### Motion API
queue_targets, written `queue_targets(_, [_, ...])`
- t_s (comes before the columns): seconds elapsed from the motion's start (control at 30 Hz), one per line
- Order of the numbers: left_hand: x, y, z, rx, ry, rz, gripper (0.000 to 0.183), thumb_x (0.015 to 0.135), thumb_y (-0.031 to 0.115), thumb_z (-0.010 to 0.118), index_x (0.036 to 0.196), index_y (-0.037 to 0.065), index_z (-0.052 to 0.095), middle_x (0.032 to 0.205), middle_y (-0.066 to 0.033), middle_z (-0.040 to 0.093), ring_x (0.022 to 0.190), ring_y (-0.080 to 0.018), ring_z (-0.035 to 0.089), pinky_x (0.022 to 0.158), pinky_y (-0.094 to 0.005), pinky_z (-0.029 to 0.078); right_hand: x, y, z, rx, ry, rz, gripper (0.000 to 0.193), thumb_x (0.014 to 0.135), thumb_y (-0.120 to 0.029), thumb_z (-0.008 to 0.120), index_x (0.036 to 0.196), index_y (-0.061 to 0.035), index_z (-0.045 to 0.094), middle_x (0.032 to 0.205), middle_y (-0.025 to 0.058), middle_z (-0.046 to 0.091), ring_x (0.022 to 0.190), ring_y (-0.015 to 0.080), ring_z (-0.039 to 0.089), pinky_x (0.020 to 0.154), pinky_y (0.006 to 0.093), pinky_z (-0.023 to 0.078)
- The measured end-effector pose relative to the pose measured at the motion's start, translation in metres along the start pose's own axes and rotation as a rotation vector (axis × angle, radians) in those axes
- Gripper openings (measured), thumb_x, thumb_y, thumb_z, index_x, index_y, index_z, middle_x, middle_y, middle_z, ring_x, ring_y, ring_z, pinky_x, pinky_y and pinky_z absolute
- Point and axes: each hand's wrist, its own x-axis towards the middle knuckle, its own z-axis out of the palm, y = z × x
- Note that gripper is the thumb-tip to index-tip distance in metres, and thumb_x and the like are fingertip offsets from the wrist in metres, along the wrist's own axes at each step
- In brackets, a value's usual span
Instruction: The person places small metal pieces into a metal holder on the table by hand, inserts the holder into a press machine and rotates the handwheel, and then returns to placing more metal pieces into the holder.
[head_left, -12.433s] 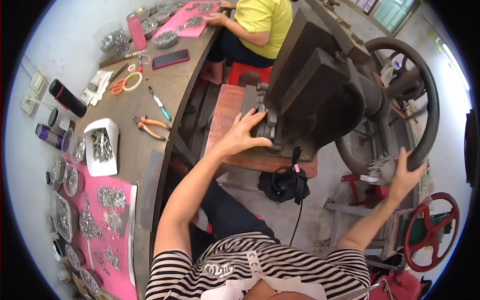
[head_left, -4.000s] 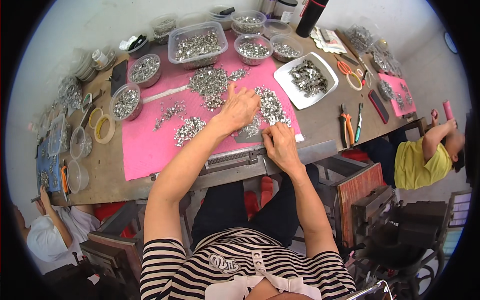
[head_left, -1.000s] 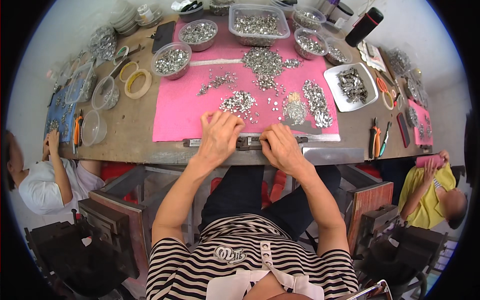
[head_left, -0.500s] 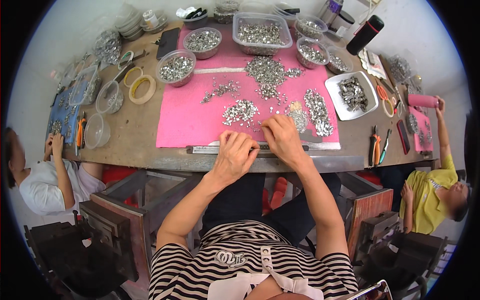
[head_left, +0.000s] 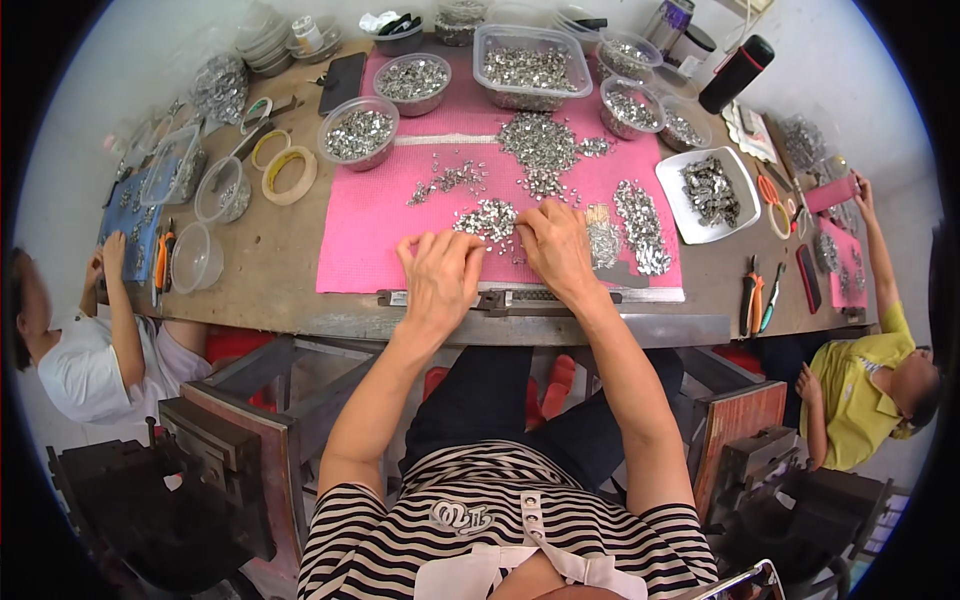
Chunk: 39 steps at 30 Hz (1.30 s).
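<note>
Now our right hand has shifted from the dark slotted metal bar to the small silver metal pieces, apparently for picking. Our left hand curls too; we cannot tell what either pinches. The bar lies along the pink textured mat's front edge; mat extends leftward.

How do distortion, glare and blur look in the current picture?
Head view: the table curves along its front edge, and the picture's corners are black; head view: loose metal pieces glint brightly; head view: left hand and right hand look fairly sharp.
</note>
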Motion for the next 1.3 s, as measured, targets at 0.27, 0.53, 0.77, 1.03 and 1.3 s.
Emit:
queue_targets(0.27, [0.008, -0.009, 0.008, 0.086, -0.077, 0.092, 0.008, 0.084, 0.013, 0.076, 0.091, 0.012, 0.074, 0.086, -0.0021, 0.061, 0.09, -0.0229, 0.058, 0.101, -0.0514, 0.033, -0.003, 0.011, -0.011, -0.004, -0.041, 0.004, 0.006, 0.086, -0.009, 0.072, 0.092, -0.0074, 0.07, 0.086, 0.0084, 0.062, 0.088, 0.0288, 0.062, 0.081, 0.0422, 0.042])
queue_targets(0.53, [0.013, -0.014, 0.008, 0.054, -0.144, 0.136, 0.007, 0.086, 0.011, 0.074, 0.091, 0.011, 0.07, 0.088, -0.0022, 0.063, 0.091, -0.0221, 0.059, 0.102, -0.0516, 0.033, -0.002, 0.02, -0.014, 0.064, -0.076, -0.015, 0.007, 0.087, -0.007, 0.07, 0.094, -0.0061, 0.071, 0.087, 0.0098, 0.064, 0.087, 0.0304, 0.063, 0.08, 0.0433, 0.043])
queue_targets(0.77, [0.002, 0.005, 0.003, -0.138, -0.124, 0.05, 0.007, 0.089, 0.008, 0.072, 0.094, 0.009, 0.067, 0.088, -0.0016, 0.064, 0.086, -0.021, 0.06, 0.1, -0.047, 0.033, 0.001, 0.02, -0.015, 0.042, -0.118, -0.04, 0.007, 0.088, -0.008, 0.069, 0.094, -0.0054, 0.068, 0.089, 0.0104, 0.064, 0.086, 0.0317, 0.063, 0.079, 0.0434, 0.043])
queue_targets(1.03, [-0.01, 0.022, 0.005, -0.274, -0.175, 0.209, 0.012, 0.085, 0.007, 0.074, 0.092, 0.008, 0.064, 0.088, -0.0028, 0.062, 0.087, -0.0228, 0.06, 0.098, -0.0455, 0.036, 0.001, 0.014, -0.014, -0.022, -0.14, 0.017, 0.009, 0.087, -0.009, 0.07, 0.095, -0.0049, 0.068, 0.093, 0.0122, 0.064, 0.093, 0.0321, 0.063, 0.086, 0.0448, 0.044])
queue_targets(1.3, [-0.011, 0.03, 0.007, -0.184, -0.193, 0.3, 0.013, 0.082, 0.005, 0.075, 0.092, 0.007, 0.067, 0.091, -0.0055, 0.064, 0.089, -0.0245, 0.061, 0.099, -0.0441, 0.041, -0.012, 0.023, -0.022, 0.059, 0.015, 0.002, 0.008, 0.086, -0.008, 0.071, 0.093, -0.0055, 0.071, 0.089, 0.0097, 0.063, 0.087, 0.0304, 0.06, 0.081, 0.0436, 0.042])
